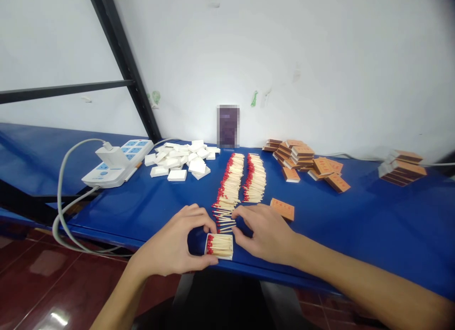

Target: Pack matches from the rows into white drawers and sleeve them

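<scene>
My left hand [177,240] grips a white matchbox tray [232,255] by its left side, with the thumb at the near edge and the fingers at the far edge. Inside the tray lie red-tipped matches [220,245], heads to the left. Just beyond it, my right hand [265,233] has thumb and index finger apart at the plain ends of a few loose matches [224,222]. Those matches are the near end of a long row [230,183]. A second, shorter row of matches [256,180] runs beside it on the right. An orange matchbox sleeve [283,209] lies behind my right hand.
White trays [177,159] are heaped at the back left beside a power strip [119,164] with a looping cable. Orange matchboxes [302,157] lie piled at the back right, with another stack [403,168] farther right. The blue tabletop [355,225] ends close to me.
</scene>
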